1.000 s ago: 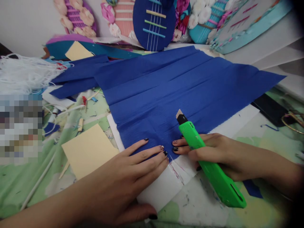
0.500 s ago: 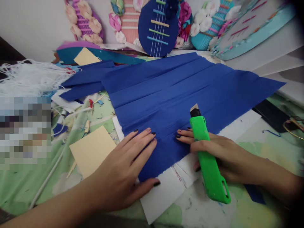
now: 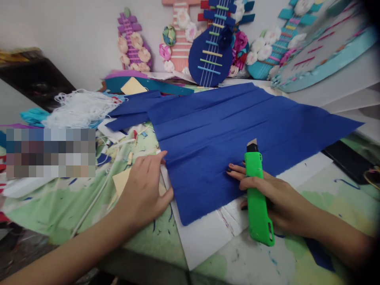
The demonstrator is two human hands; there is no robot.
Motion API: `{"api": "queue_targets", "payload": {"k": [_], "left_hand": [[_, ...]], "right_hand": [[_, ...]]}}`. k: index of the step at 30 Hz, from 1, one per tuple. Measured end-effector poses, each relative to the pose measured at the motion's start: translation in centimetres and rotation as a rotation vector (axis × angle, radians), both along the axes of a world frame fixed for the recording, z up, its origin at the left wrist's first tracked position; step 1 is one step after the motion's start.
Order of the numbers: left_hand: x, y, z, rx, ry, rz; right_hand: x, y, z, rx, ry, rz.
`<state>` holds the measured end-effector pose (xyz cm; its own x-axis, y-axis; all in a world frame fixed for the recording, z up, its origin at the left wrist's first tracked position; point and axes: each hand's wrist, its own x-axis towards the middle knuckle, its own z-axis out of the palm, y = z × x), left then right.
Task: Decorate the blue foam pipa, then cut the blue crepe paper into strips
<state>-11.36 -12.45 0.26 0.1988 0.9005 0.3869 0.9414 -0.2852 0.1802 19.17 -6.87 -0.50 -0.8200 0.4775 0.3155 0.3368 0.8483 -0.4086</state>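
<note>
A large sheet of blue crepe paper (image 3: 204, 146) lies spread over a white board (image 3: 197, 245), with soft creases running across it. My left hand (image 3: 144, 184) is at the board's left edge, fingers curled and thumb lower down along the same edge; its fingertips are partly hidden. My right hand (image 3: 280, 194) grips a green utility knife (image 3: 257, 206), blade end pointing away from me. The blade tip shows above the blue paper. Two fingers of that hand rest on the paper. Beside my left hand lies a pale yellow paper square (image 3: 121, 181), partly covered.
Decorated paper guitars, including a dark blue one (image 3: 209, 59), stand along the wall. White string (image 3: 80, 107) is heaped at back left. Blue strips (image 3: 133, 105) lie near it. At right is a black flat object (image 3: 346, 162). Small scraps dot the green-patterned tablecloth (image 3: 71, 211).
My left hand has left the blue paper's surface and moved left to the board's edge, its fingers curling. My right hand keeps hold of the knife. The view has shifted, showing more at left.
</note>
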Motion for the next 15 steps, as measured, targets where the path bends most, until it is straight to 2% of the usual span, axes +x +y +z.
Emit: {"api": "queue_targets", "payload": {"k": [3,8,11,15], "left_hand": [[0.00,0.47,-0.19,-0.033,-0.131,0.106],[0.42,0.84,-0.01,-0.189,-0.474,0.255],[0.64,0.79,0.33,-0.240,-0.579,0.282],[0.67,0.79,0.52,-0.232,-0.641,0.285]], "right_hand": [[-0.04,-0.01,-0.09,0.044,0.005,-0.003],[-0.02,-0.06,-0.20,0.058,0.034,-0.001],[0.03,-0.01,-0.24,0.060,0.021,0.005],[0.05,0.04,-0.26,0.065,0.013,0.013]]}}
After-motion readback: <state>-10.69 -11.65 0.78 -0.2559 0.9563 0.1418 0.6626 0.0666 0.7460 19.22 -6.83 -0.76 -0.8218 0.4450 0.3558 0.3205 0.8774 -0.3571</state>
